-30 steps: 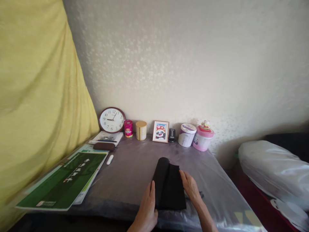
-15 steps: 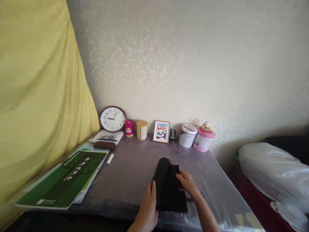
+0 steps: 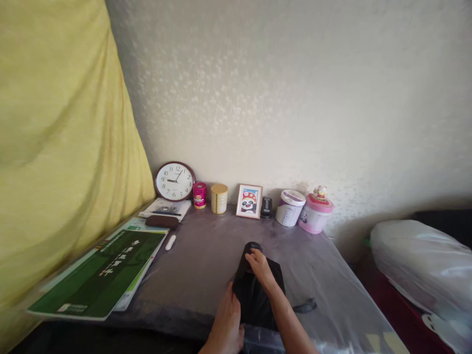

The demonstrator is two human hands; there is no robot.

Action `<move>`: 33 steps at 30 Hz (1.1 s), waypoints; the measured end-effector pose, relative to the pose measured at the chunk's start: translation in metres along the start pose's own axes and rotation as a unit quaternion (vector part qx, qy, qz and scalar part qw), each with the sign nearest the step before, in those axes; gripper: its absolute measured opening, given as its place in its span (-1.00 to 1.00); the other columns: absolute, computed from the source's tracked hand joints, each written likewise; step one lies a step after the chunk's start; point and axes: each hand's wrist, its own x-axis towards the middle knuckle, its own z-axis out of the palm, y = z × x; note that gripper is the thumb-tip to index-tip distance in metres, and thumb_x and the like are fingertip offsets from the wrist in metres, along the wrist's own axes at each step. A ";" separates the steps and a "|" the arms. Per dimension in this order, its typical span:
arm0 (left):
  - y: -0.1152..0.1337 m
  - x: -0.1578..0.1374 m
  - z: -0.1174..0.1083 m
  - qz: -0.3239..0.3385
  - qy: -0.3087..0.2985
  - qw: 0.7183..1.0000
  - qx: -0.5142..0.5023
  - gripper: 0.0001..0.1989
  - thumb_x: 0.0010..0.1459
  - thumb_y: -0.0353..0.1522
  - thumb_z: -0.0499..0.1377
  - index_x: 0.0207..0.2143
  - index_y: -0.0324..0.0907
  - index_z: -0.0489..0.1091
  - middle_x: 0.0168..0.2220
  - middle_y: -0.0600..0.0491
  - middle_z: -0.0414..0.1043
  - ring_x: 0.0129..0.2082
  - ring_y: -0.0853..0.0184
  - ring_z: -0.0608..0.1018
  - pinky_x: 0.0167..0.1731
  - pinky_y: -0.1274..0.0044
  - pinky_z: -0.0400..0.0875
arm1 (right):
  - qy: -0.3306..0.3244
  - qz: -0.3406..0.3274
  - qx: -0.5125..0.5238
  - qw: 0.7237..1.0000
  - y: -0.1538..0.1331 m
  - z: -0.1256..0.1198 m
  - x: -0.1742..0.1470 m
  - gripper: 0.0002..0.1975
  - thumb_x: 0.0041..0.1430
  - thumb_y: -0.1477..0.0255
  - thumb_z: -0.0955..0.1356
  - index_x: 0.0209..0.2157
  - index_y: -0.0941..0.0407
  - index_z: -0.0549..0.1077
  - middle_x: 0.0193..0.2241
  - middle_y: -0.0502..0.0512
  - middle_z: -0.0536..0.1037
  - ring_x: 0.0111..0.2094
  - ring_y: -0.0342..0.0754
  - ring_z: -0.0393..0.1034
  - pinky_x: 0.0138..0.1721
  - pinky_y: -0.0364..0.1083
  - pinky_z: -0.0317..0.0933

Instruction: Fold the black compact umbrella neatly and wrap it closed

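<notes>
A black cloth bundle [image 3: 254, 302] lies at the table's near edge, rolled along its left side with a flatter part to the right. Its exact kind is unclear. My left hand [image 3: 227, 314] grips the bundle's lower left side, thumb along the edge. My right hand [image 3: 259, 265] reaches across the bundle with fingers bent onto its upper end, closed on the cloth; the fingertips are partly hidden. From beneath the right forearm a dark strap [image 3: 306, 306] sticks out onto the table.
On the grey-covered table [image 3: 199, 255] are a green book [image 3: 99, 275], brown case [image 3: 161, 221] and white stick-like object [image 3: 170, 242]. Along the wall stand a clock [image 3: 174, 181], picture frame [image 3: 249, 201] and several canisters [image 3: 290, 209]. A plastic-covered bundle [image 3: 416, 265] sits at right.
My right hand has moved left and up, from the flap's right edge to the bundle's upper end. The flap now lies differently, and the dark strap shows more on the right.
</notes>
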 end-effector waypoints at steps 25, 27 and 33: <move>-0.013 0.012 0.015 0.110 0.034 0.987 0.109 -0.12 -0.27 -0.57 0.03 0.21 -0.34 -0.11 0.28 -0.19 -0.24 0.26 0.08 -0.09 0.18 0.23 0.06 | -0.067 -0.302 -0.225 0.924 -0.003 -0.002 -0.043 -0.77 0.21 0.39 0.22 -0.31 0.03 0.51 -0.33 0.02 0.57 -0.15 -0.07 0.37 -0.09 -0.12 0.18; -0.014 0.014 0.016 0.113 0.026 0.988 0.106 -0.12 -0.25 -0.58 0.01 0.22 -0.35 -0.12 0.28 -0.18 -0.26 0.26 0.09 -0.11 0.18 0.23 0.04 | -0.061 -0.326 -0.231 0.915 0.004 -0.003 -0.039 -0.75 0.22 0.39 0.21 -0.31 0.03 0.52 -0.30 0.02 0.58 -0.04 -0.05 0.31 0.03 -0.06 0.09; -0.009 0.015 0.007 0.071 -0.011 0.994 0.080 -0.17 -0.18 -0.59 -0.02 0.22 -0.31 -0.14 0.28 -0.11 -0.30 0.26 0.11 -0.12 0.20 0.27 -0.01 | -0.035 -0.326 -0.281 0.902 0.016 -0.003 0.006 -0.71 0.23 0.44 0.18 -0.35 0.01 0.53 -0.25 -0.01 0.57 0.04 -0.02 0.25 0.16 0.12 -0.17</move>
